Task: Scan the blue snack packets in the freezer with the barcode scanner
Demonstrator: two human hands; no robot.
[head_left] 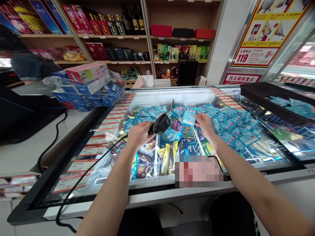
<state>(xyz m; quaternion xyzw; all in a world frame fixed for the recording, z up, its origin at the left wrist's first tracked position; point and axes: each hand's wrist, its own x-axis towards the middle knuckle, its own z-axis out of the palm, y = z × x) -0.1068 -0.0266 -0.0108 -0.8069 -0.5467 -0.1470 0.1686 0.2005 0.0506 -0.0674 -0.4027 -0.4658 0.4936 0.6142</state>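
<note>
The left hand (139, 136) is wrapped round a corded black plastic scanner (161, 124); the right hand (205, 125) pinches a flat, squarish, light-blue printed packet (189, 117) by its edge, above the glass-topped white freezer (152, 199).

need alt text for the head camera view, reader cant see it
A person's left grip holds a black handheld scanner and the right grip a blue packet, over a glass-topped display chest. More blue packets lie spread across it; stocked shelves stand behind.
</note>
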